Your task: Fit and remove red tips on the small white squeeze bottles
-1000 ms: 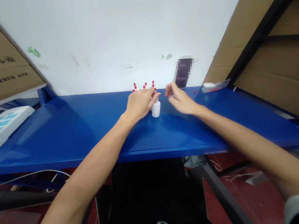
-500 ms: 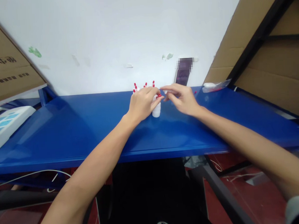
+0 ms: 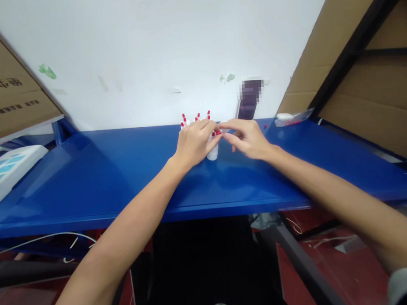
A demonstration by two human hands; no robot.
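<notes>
Above blue bench (image 3: pixel 123 175), right hand (image 3: pixel 248 138) has reached the bottle (image 3: pixel 212 153).

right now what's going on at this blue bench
A person is working at the blue bench with both bare hands. The left hand is wrapped around a small white bottle that stands on the bench. The fingers of the right hand pinch a red cap at the bottle's top. More red-capped bottles stand clustered behind the hands near the wall, and a phone leans against the wall.
</notes>
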